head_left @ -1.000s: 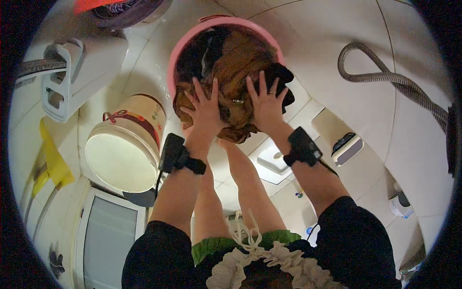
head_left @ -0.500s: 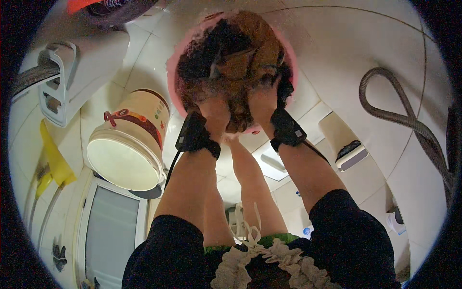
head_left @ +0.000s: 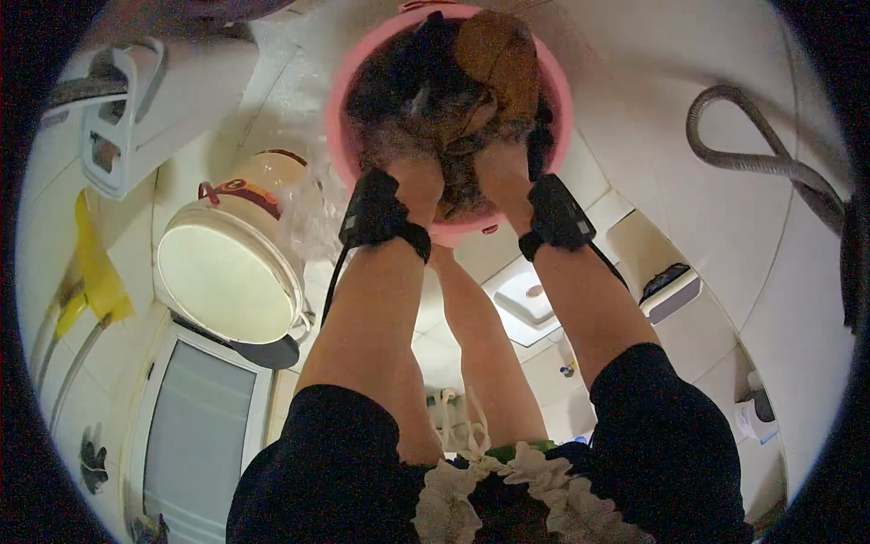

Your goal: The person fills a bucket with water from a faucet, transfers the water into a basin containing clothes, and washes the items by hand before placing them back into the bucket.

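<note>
A pink basin (head_left: 349, 100) stands on the tiled floor in front of me, piled with wet brown and black clothes (head_left: 471, 82). My left hand (head_left: 419, 186) and my right hand (head_left: 497, 174) are both pushed into the near side of the pile, where the fabric hides the fingers. The cloth is bunched up above them, with a brown piece on top at the far side. Each wrist wears a black strap with a small device. My bare legs show below, between my forearms.
A cream bucket (head_left: 227, 281) with a red handle stands left of the basin, with a clear plastic bag (head_left: 308, 218) beside it. A white plastic stool (head_left: 136, 109) is at the far left, a grey hose (head_left: 761, 163) at the right, and a yellow cloth (head_left: 95, 272) at the left edge.
My open hands lay flat on top of the clothes; they have since closed on the cloth and sunk into the pile. The view has moved closer to the basin.
</note>
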`<state>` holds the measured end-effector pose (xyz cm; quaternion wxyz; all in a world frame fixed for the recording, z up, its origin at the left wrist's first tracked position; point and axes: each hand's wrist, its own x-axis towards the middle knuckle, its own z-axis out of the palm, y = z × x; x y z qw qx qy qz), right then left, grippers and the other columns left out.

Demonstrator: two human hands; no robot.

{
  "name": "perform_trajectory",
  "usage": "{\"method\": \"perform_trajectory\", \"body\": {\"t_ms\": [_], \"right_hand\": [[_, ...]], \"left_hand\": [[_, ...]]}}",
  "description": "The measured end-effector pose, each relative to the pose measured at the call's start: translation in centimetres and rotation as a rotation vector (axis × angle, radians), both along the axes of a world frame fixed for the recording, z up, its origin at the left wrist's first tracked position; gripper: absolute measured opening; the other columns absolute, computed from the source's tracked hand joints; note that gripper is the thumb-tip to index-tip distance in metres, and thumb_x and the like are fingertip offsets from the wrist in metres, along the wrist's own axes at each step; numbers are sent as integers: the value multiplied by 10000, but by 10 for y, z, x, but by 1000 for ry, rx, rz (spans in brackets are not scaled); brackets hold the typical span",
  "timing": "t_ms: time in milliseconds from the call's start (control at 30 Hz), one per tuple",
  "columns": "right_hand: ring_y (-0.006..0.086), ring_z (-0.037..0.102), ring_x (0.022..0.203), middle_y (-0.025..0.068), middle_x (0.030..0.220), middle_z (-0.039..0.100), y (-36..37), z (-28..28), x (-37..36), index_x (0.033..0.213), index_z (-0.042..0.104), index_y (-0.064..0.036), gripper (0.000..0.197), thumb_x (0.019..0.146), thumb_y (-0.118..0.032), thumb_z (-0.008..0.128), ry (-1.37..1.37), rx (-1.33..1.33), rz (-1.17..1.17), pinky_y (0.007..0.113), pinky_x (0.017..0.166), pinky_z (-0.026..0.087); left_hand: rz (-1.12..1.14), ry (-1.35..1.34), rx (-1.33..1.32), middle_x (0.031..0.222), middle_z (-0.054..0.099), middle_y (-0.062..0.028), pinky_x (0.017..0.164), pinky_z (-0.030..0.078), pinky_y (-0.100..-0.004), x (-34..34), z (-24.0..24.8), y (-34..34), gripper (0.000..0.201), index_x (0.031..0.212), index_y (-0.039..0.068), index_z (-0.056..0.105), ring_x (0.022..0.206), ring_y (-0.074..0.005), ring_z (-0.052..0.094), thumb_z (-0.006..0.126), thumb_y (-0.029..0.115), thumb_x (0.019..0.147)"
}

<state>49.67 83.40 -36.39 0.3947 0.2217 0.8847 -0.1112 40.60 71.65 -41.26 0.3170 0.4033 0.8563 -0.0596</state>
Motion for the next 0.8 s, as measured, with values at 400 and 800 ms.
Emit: {"method": "perform_trajectory", "body": {"t_ms": [400,800], "right_hand": [[252,524,928,119,1040,493,-31,139,60,1136,425,-10,417,719,-14,436,629,-963,-1930,361,784,447],[291,549,831,185,885,541,-40,353,44,1008,455,-3,381,673,-172,514,1057,-1146,-1885,408,767,453]], "left_hand": [[-32,-45,193,986,515,-192,716,444,-424,53,103,-8,271,931,17,534,879,-336,528,526,116,679],[120,-333,536,863,541,-147,709,435,-393,-7,275,-40,304,943,40,534,824,-303,543,512,18,641]]}}
